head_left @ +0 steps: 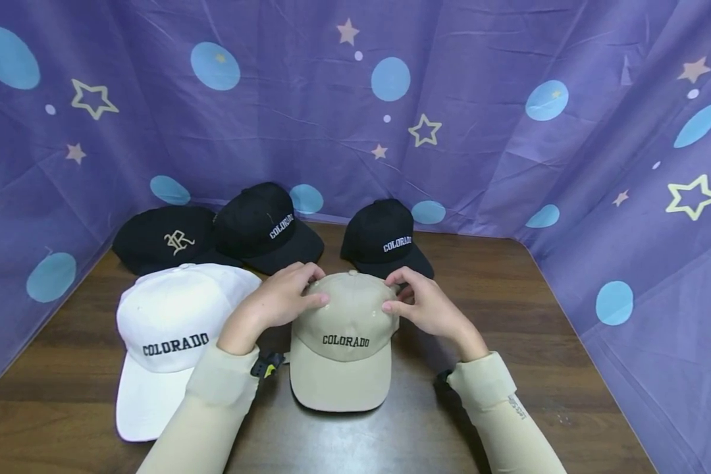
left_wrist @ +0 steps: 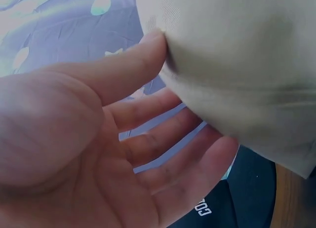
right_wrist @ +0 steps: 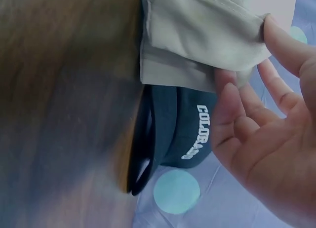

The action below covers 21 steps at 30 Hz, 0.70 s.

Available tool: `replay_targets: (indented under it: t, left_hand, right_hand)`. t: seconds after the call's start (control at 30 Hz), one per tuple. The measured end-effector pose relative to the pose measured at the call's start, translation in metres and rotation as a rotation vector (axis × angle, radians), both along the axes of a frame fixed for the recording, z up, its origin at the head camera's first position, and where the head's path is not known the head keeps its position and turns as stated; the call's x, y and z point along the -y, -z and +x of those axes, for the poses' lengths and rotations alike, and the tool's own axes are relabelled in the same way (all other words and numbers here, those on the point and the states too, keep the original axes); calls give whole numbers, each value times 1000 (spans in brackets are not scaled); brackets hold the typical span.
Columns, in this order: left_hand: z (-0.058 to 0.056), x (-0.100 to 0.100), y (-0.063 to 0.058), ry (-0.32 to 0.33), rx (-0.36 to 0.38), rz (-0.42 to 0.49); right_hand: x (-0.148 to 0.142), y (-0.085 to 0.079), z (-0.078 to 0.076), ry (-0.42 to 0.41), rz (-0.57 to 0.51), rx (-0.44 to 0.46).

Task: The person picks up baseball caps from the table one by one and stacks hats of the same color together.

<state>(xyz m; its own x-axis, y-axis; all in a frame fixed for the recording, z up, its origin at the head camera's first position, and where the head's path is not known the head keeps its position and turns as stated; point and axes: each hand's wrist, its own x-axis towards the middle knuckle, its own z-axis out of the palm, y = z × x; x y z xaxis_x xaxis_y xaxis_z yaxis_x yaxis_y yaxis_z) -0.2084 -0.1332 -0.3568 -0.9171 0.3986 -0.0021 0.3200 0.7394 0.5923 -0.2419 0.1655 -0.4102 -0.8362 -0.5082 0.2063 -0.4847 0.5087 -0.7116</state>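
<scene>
A beige baseball cap (head_left: 345, 368) with dark COLORADO lettering sits on the table in the head view, its brim toward me. My left hand (head_left: 275, 299) holds the left side of its crown, thumb on the front and fingers behind. On the opposite side, my right hand (head_left: 429, 306) grips the crown between thumb and fingers. In the left wrist view the thumb (left_wrist: 133, 65) touches the beige fabric (left_wrist: 237, 50). The right wrist view shows the right hand's fingers (right_wrist: 229, 107) at the cap's folded lower edge (right_wrist: 177, 72).
Left of the beige cap lies a white COLORADO cap (head_left: 172, 309). Behind stand a black cap with a gold emblem (head_left: 148, 240) and two black COLORADO caps (head_left: 251, 220) (head_left: 379, 227). A purple patterned curtain (head_left: 308, 118) borders the wooden table (head_left: 509, 316).
</scene>
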Motion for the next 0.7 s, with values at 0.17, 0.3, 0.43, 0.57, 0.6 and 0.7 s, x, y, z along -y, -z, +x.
replay_targets:
  t: [0.17, 0.3, 0.43, 0.57, 0.6, 0.7]
  left_hand:
    - [3, -6, 1, 29, 28, -3]
    - [4, -23, 8, 31, -23, -24]
    - [4, -43, 12, 38, -60, -26]
    - [4, -61, 13, 40, -67, -28]
    - [3, -65, 14, 45, -70, -29]
    - [1, -78, 16, 74, -81, -25]
  right_hand:
    - [-11, -4, 0, -21, 36, 31]
    - [-27, -9, 2, -24, 53, 69]
    - [-47, -15, 3, -21, 81, 95]
    - [-66, -20, 2, -41, 134, 97]
    - [-71, -21, 2, -48, 144, 94]
    - [-86, -24, 2, -46, 172, 101]
